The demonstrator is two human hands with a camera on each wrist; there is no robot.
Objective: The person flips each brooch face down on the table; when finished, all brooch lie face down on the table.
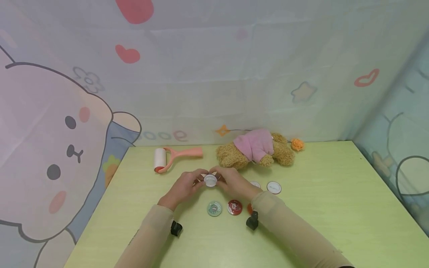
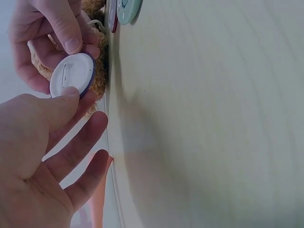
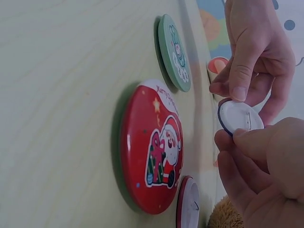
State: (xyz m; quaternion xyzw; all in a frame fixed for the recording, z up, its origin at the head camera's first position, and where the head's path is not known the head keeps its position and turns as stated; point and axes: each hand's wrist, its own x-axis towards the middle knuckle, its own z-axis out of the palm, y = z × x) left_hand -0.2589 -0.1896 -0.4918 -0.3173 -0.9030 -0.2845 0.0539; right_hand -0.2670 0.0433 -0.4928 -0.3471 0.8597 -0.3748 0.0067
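Both hands hold one round pin badge (image 1: 210, 180) between them, its white back with the pin showing. My left hand (image 1: 185, 186) pinches one edge between thumb and fingers, the other fingers spread in the left wrist view. On the opposite edge my right hand (image 1: 234, 181) pinches with thumb and fingertips. In the right wrist view the white back of the badge (image 3: 239, 117) has a dark blue rim. Nearer the body lie a green badge (image 1: 214, 208) and a red Santa badge (image 1: 235, 207), picture side up. An orange-red badge (image 1: 250, 209) is partly hidden by the right forearm.
Two badges lie back side up to the right: one white-backed badge (image 1: 274, 187) in full view, another (image 1: 255, 184) partly behind the right hand. A teddy bear in a pink top (image 1: 254, 147), a lint roller (image 1: 179, 154) and an orange ball (image 1: 297, 144) lie along the back.
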